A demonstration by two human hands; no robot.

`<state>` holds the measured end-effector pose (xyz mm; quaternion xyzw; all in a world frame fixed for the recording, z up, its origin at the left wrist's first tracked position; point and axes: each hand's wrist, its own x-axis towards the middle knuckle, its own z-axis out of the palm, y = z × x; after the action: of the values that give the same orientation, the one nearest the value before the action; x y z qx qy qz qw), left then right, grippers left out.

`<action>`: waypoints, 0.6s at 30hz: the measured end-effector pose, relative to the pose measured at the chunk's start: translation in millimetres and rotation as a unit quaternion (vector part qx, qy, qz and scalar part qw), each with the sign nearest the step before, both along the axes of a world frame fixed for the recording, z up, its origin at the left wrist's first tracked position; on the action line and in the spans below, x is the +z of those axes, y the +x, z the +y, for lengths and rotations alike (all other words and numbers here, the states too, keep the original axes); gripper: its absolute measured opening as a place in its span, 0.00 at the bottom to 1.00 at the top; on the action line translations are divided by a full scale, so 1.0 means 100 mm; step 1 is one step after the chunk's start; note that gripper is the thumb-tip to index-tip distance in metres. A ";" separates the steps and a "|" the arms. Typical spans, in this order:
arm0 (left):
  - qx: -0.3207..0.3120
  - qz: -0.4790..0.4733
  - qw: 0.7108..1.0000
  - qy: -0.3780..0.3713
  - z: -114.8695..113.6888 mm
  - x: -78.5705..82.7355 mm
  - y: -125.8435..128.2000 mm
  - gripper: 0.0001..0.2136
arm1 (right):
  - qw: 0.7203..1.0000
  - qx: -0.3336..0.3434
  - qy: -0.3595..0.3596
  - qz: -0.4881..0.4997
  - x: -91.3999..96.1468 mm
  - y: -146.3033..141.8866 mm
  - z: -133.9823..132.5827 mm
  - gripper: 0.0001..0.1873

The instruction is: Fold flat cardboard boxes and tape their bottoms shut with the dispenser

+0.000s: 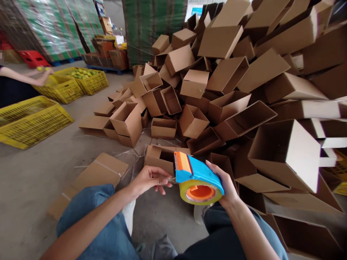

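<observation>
A blue and orange tape dispenser (202,169) is gripped from its far right side by my right hand (226,182). A yellowish roll of tape (185,195) sits on the dispenser's orange hub, facing me. My left hand (153,179) is closed in a pinch at the dispenser's orange front end, its thumb and finger on the short clear end of the tape (172,179). The other left fingers hang loosely below. Both hands are held above the floor between my knees, and the fingers of my right hand are partly hidden behind the dispenser.
Open cardboard boxes (179,57) lie in a tall heap ahead and to the right. A strapped bundle of flat cardboard (94,173) lies by my left knee. At left are yellow crates (35,124), one holding green fruit (82,73), and a person's arm (40,77) reaching over.
</observation>
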<state>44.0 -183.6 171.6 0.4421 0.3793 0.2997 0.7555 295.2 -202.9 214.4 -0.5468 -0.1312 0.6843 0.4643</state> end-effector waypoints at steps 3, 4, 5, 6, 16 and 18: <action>0.002 0.003 1.000 -0.011 0.02 0.03 0.00 0.22 | 1.000 0.014 0.010 -0.007 0.01 0.00 -0.01 0.16; 0.003 0.006 1.000 -0.015 0.02 0.04 0.00 0.21 | 1.000 0.020 0.013 -0.007 0.01 0.00 -0.02 0.16; 0.003 0.008 1.000 -0.017 0.03 0.05 -0.01 0.21 | 1.000 0.024 0.015 -0.008 0.01 0.00 -0.03 0.16; 0.004 0.009 1.000 -0.020 0.03 0.06 -0.01 0.21 | 0.999 0.027 0.018 -0.010 0.01 0.01 -0.03 0.16; -0.019 -0.010 0.999 -0.029 0.04 0.08 -0.04 0.19 | 0.998 -0.021 0.039 -0.035 -0.10 0.08 -0.07 0.19; -0.023 -0.004 1.000 -0.014 0.04 0.06 -0.05 0.18 | 0.998 -0.016 0.042 -0.042 -0.11 0.10 -0.08 0.20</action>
<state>38.8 -179.2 177.9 0.4387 0.3697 0.2785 0.7702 305.3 -211.3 203.1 -0.5566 -0.1704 0.6472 0.4922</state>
